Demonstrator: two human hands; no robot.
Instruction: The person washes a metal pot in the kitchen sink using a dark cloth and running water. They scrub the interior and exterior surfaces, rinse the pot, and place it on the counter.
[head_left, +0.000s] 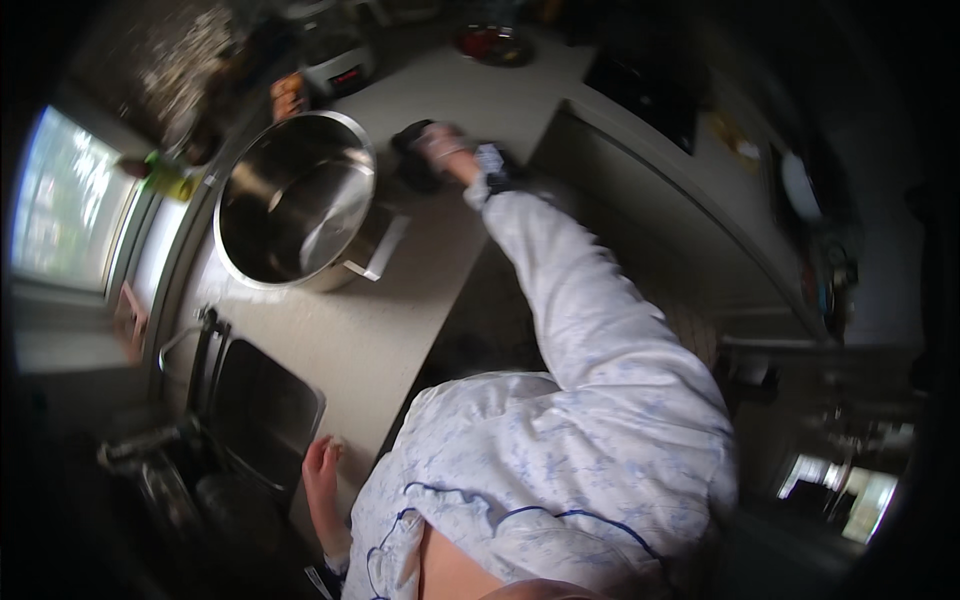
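My right hand (444, 144) is stretched across the counter onto a dark, blurred object (414, 154), and its fingers appear closed around it. What that object is, I cannot tell. Just left of it stands a large stainless steel pot (296, 202), uncovered, with nothing plainly visible inside and a flat metal handle (386, 251) on the near side. Low on the left, my left hand (324, 469) is beside the near edge of the sink (266, 409). Its fingers are curled, and a small pale spot shows at the fingertips, too unclear to name.
A tap (201, 352) rises behind the sink. Along the window (71, 202) side stands a yellow-green bottle (169, 178). Farther back are a white appliance (334, 64), a dish with red contents (491, 45) and a black cooktop (641, 101). The counter (390, 330) has a front edge near my body.
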